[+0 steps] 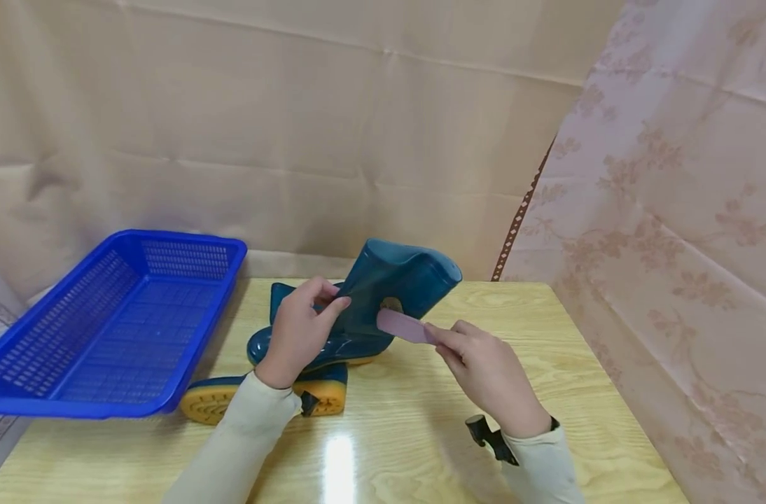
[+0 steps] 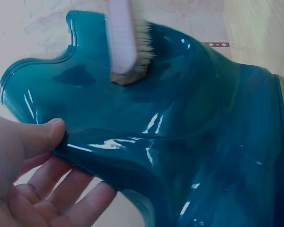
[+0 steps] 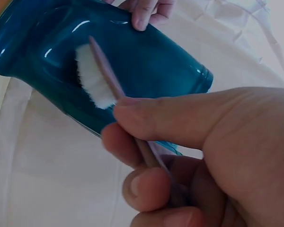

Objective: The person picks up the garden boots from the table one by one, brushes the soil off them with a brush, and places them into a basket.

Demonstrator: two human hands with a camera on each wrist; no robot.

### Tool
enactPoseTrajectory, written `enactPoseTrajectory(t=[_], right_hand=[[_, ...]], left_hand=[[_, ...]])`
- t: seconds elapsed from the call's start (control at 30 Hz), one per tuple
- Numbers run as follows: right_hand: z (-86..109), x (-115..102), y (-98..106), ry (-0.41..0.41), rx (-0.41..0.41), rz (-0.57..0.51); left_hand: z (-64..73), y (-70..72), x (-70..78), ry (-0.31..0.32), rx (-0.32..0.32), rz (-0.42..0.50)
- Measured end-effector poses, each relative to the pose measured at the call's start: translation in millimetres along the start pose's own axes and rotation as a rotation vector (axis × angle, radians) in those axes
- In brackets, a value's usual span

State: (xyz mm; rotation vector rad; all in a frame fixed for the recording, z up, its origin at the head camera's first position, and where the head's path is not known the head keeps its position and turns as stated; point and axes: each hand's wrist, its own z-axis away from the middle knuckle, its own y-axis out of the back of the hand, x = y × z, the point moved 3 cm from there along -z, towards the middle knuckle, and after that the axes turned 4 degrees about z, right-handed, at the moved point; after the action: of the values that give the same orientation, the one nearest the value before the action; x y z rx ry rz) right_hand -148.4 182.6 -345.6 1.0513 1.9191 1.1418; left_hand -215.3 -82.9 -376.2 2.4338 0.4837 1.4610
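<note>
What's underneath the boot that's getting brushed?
In the head view, a second boot lies on its side on the table, its yellow sole showing. The brushed boot and left sleeve hide its middle, so whether the two boots touch cannot be seen.

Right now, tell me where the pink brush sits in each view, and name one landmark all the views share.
Head: the pink brush is just below and right of centre, held in the right hand.
Left wrist: the brush is at the top, left of centre, cut off by the upper edge.
Right wrist: the brush has its head upper left of centre.
Shared landmark: the teal boot held in the left hand.
</note>
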Motion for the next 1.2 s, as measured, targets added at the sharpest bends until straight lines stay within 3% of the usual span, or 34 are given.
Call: enactPoseTrajectory(t=[0.2, 0.5, 0.63, 0.9, 1.0, 1.2], right_hand=[[-0.4, -3, -9, 0.023, 0.01, -0.019], [-3.9, -1, -1, 0.064, 0.235, 0.03], [-6.5, 3, -4, 0.046, 0.218, 0.078], [-5.8, 2, -10, 0.014, 0.065, 0.042], [-4.0, 2, -8, 0.012, 0.099, 0.037], [-2.8, 4, -1, 0.045, 0.252, 0.018]], left_hand=[[-0.7, 1.2, -4.2, 0.066, 0.04, 0.006], [-6.6, -5.5, -9.0, 0.09, 0.079, 0.065], [-7.5, -6.8, -8.6, 0.088, 0.081, 0.075], [-6.6, -3.1, -15.5, 0.152, 0.056, 0.062], [-6.2, -2.7, -15.9, 0.16, 0.042, 0.059], [-4.2, -3.5, -13.2, 0.153, 0.033, 0.063]])
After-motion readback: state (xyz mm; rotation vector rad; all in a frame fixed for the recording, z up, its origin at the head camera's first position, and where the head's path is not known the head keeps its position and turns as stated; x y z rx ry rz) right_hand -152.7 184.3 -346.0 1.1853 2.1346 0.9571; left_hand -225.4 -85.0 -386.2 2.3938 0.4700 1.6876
